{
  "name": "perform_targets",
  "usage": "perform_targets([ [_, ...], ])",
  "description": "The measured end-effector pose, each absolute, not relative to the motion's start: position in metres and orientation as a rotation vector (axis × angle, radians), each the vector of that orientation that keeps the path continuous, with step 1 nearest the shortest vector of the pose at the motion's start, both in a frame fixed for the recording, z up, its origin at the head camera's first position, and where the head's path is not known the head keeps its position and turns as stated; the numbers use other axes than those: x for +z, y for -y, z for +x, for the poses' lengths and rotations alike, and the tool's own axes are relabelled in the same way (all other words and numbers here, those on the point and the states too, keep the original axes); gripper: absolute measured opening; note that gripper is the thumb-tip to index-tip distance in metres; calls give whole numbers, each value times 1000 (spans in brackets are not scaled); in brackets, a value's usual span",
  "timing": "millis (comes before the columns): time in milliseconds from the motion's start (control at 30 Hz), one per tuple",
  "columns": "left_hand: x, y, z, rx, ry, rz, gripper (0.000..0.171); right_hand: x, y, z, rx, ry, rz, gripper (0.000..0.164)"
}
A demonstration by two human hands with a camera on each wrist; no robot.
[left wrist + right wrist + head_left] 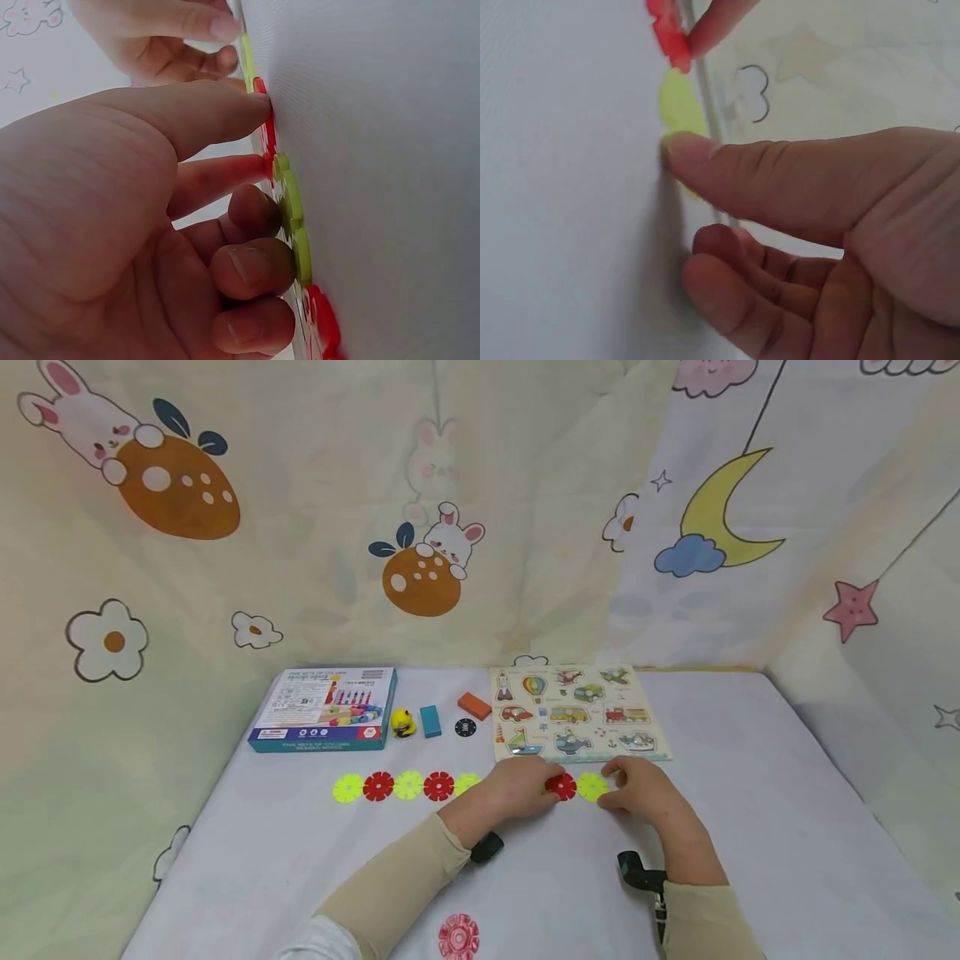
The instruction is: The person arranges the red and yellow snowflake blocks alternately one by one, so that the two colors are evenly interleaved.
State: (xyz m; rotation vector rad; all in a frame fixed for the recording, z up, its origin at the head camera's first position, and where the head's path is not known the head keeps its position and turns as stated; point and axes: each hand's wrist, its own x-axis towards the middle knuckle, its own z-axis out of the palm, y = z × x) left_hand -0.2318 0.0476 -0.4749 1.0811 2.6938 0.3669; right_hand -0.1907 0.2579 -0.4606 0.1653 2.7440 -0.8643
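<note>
Yellow and red notched plastic discs lie flat in an alternating row across the table. My left hand (517, 787) reaches over the row and holds a red notched disc (562, 787) between thumb and index finger. In the left wrist view its other fingers curl above the neighbouring green-yellow disc (292, 202). At the row's right end, my right hand (637, 793) pinches a yellow notched disc (592, 787) by its edge, beside the red one. The right thumb (694, 154) overlaps that disc in the right wrist view. The left hand and wrist cover part of the row.
A single red disc (458, 937) lies near the front edge. Behind the row are a boxed set (322, 710), a yellow duck (402, 723), a blue block (431, 722), an orange block (475, 705), a black round piece (465, 727) and a picture puzzle board (577, 714).
</note>
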Motion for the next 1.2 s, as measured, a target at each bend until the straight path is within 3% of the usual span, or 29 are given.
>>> perform_targets([
  [200, -473, -49, -233, 349, -2692, 1083, 40, -468, -262, -193, -928, -2731, 170, 38],
  [700, -473, -73, -245, 465, -2620, 1087, 47, -466, -260, -193, -965, -2716, 186, 36],
  [1000, -475, -77, -246, 446, -2615, 1173, 40, -451, -252, -189, -859, -2736, 150, 46],
  [1200, -480, -76, -246, 501, -2618, 1198, 16, -416, -213, -163, -802, -2745, -112, 31],
])
